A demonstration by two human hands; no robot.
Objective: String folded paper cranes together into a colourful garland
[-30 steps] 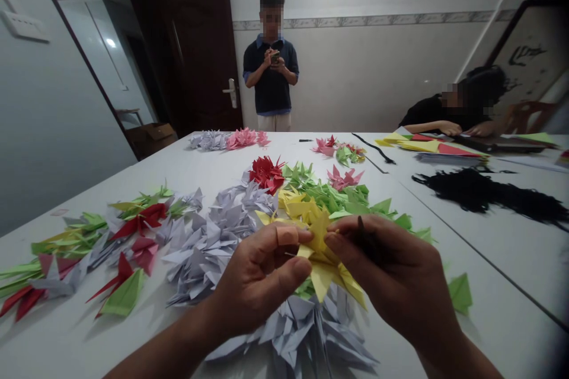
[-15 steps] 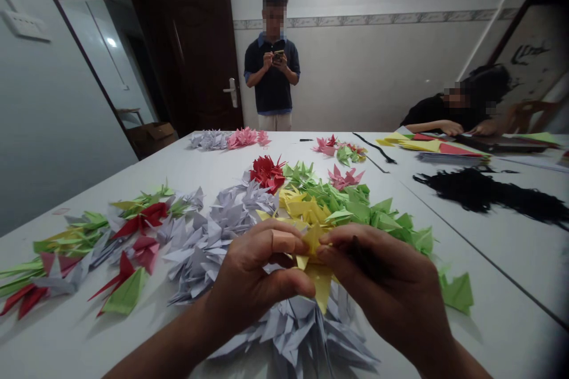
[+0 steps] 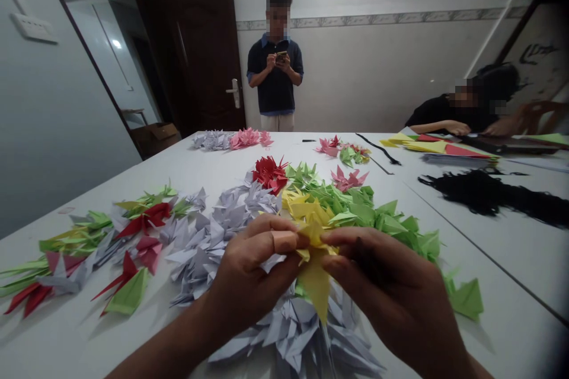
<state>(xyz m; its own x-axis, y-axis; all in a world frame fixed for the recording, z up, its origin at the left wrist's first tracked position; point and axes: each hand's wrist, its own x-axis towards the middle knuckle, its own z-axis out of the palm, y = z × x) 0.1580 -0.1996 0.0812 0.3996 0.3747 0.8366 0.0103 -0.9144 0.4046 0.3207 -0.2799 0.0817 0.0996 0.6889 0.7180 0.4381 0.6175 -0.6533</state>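
A yellow folded paper piece point(image 3: 317, 284) is held between both hands above the piles, one point hanging down. My left hand point(image 3: 262, 260), with a bandage on one finger, pinches its left side. At its upper right, the fingertips of my right hand point(image 3: 386, 278) close on the same paper; something dark sits in the shadowed palm, too dim to make out. Pale grey-white folded paper cranes point(image 3: 208, 237) lie left of my hands, and more point(image 3: 293, 328) lie below them. Behind my fingers are yellow ones point(image 3: 306, 208), red ones point(image 3: 269, 174) and green ones point(image 3: 391, 219).
Mixed paper cranes point(image 3: 142, 219) lie at the left of the white table point(image 3: 169, 172). Black threads point(image 3: 493, 192) and coloured paper point(image 3: 427, 145) lie at the right. One person point(image 3: 275, 77) stands with a phone; another person point(image 3: 435, 112) leans over the table's far right.
My left thumb has moved up against the yellow paper, closing the pinch. The yellow paper has turned a little, its lower point hanging longer. The view has shifted slightly.
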